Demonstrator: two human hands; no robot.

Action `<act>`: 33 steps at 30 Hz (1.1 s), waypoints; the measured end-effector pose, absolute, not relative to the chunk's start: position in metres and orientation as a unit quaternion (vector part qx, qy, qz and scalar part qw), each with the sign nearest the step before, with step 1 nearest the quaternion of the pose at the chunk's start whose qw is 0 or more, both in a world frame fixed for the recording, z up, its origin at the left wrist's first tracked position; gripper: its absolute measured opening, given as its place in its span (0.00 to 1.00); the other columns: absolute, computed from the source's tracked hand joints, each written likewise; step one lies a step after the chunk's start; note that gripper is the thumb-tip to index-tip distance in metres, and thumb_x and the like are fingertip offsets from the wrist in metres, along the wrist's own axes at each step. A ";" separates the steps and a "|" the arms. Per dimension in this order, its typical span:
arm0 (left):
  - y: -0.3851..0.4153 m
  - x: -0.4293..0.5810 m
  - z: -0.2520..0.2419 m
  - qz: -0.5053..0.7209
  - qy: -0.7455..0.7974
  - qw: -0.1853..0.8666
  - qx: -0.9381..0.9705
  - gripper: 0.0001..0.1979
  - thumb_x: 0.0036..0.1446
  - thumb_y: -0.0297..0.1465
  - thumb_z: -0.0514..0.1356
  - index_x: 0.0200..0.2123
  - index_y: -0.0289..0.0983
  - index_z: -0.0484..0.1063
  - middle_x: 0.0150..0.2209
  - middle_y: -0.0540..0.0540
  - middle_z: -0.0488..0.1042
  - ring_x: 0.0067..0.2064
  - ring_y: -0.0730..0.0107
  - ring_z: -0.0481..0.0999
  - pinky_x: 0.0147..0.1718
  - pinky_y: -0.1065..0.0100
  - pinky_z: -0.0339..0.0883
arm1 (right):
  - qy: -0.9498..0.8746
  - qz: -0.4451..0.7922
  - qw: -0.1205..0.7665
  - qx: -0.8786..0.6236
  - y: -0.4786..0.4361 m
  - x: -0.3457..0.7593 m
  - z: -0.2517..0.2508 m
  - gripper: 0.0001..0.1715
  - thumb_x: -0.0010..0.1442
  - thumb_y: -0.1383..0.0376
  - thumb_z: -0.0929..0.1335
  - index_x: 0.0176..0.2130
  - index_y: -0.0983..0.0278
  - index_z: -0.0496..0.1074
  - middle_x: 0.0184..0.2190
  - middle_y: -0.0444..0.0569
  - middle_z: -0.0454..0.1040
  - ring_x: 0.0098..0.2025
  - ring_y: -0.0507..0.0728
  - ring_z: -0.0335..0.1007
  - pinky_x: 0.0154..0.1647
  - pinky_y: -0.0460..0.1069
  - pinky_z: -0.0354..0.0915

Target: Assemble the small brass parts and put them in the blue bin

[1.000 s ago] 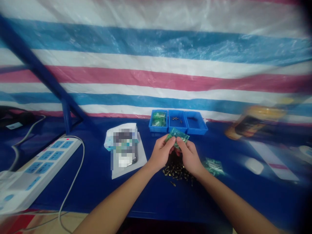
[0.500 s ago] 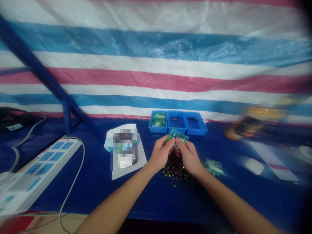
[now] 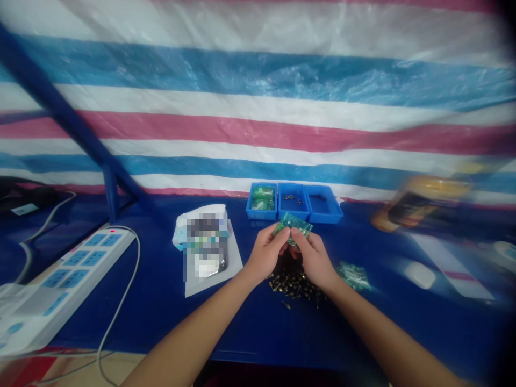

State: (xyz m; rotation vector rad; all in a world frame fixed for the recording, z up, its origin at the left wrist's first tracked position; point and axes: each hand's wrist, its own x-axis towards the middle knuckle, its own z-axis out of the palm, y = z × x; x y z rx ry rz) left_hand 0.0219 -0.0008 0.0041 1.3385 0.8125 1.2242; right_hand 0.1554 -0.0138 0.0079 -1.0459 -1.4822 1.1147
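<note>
My left hand point(image 3: 266, 247) and my right hand point(image 3: 315, 255) are both closed on a small green plastic bag point(image 3: 295, 221), thumbs nearly meeting at its near edge. What the bag holds cannot be made out. Beneath the hands lies a pile of small dark and brass-coloured screw-like parts point(image 3: 296, 282), partly hidden by them. Another green bag point(image 3: 355, 276) rests on the table to the right of my right wrist. Just beyond the hands stands a blue bin with green bags point(image 3: 263, 199), beside a blue bin with a few small parts point(image 3: 293, 200).
A third blue bin point(image 3: 323, 204) adjoins the others. Left are a white package point(image 3: 234, 258), partly pixelated, and a power strip point(image 3: 76, 279) with a cable. To the right lie a white mouse-like object point(image 3: 420, 274), a white flat strip point(image 3: 451, 269) and a blurred yellow-lidded jar point(image 3: 423, 204).
Almost nothing differs. Both hands keep the green bag in the same place, with only a very slight shift of the right hand.
</note>
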 end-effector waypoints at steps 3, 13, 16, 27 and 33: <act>0.000 0.022 0.003 0.514 0.340 0.549 0.565 0.18 0.62 0.41 0.57 0.26 0.34 0.63 0.21 0.54 0.60 0.23 0.78 0.59 0.24 0.73 0.53 | -0.611 0.461 0.483 -0.425 -0.014 0.156 0.008 0.28 0.67 0.51 0.61 0.25 0.65 0.72 0.19 0.42 0.64 0.23 0.51 0.58 0.28 0.47 0.56; -0.001 0.019 0.006 0.516 0.334 0.543 0.572 0.17 0.62 0.40 0.57 0.26 0.34 0.63 0.21 0.54 0.60 0.24 0.78 0.60 0.25 0.72 0.54 | -0.610 0.462 0.477 -0.433 -0.015 0.155 0.009 0.29 0.67 0.49 0.61 0.26 0.66 0.73 0.18 0.42 0.62 0.22 0.51 0.57 0.27 0.47 0.55; 0.000 0.019 0.006 0.516 0.336 0.546 0.569 0.17 0.62 0.40 0.57 0.26 0.35 0.63 0.21 0.54 0.60 0.24 0.78 0.60 0.24 0.72 0.54 | -0.609 0.464 0.478 -0.431 -0.014 0.155 0.007 0.29 0.66 0.48 0.61 0.27 0.66 0.73 0.18 0.42 0.62 0.22 0.51 0.57 0.27 0.47 0.55; 0.000 0.019 0.008 0.510 0.344 0.542 0.573 0.17 0.61 0.41 0.58 0.26 0.35 0.64 0.20 0.54 0.61 0.23 0.77 0.60 0.25 0.72 0.54 | -0.607 0.465 0.477 -0.433 -0.015 0.155 0.009 0.29 0.66 0.48 0.61 0.26 0.66 0.73 0.17 0.42 0.61 0.22 0.51 0.56 0.26 0.47 0.55; 0.001 0.018 0.007 0.510 0.338 0.539 0.579 0.18 0.61 0.41 0.58 0.25 0.35 0.64 0.20 0.53 0.60 0.23 0.77 0.60 0.25 0.72 0.53 | -0.605 0.464 0.475 -0.439 -0.014 0.155 0.008 0.30 0.66 0.47 0.61 0.26 0.66 0.73 0.17 0.41 0.61 0.22 0.51 0.56 0.26 0.47 0.55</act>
